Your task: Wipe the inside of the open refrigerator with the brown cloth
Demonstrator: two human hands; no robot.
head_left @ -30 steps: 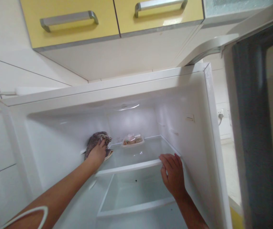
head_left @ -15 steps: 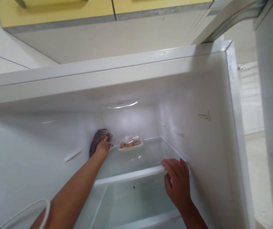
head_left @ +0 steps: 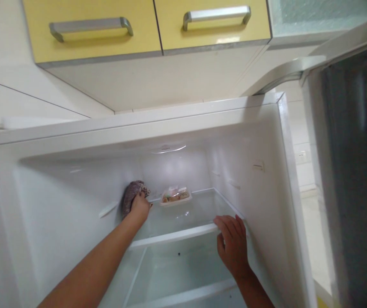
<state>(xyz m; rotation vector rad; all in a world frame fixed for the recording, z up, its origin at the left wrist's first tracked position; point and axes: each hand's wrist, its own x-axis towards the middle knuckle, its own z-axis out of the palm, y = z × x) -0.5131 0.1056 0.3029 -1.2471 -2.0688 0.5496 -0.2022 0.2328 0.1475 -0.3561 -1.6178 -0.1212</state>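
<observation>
My left hand (head_left: 140, 207) reaches deep into an open fridge, closed on a dark brown, patterned bag (head_left: 129, 197) that leans against the left wall at the back of the top shelf. What the bag contains is hidden. A small orange-edged corner sticks out beside my fingers. My right hand (head_left: 233, 241) rests its fingertips on the right end of the top shelf's white front edge (head_left: 177, 235), the thumb lower and apart from the fingers. To the right of the bag sits a clear-wrapped food tray (head_left: 176, 196), near the back wall.
Below lies a second glass shelf (head_left: 173, 273) with a small dark speck on it. The fridge door (head_left: 347, 171) stands open at the right. Yellow cupboards (head_left: 106, 42) with metal handles hang above the fridge. A light cover (head_left: 168, 149) is on its ceiling.
The view has shifted, so more of the yellow cupboards and the door shows. Both hands keep nearly the same places, the left on the bag and the right at the shelf edge.
</observation>
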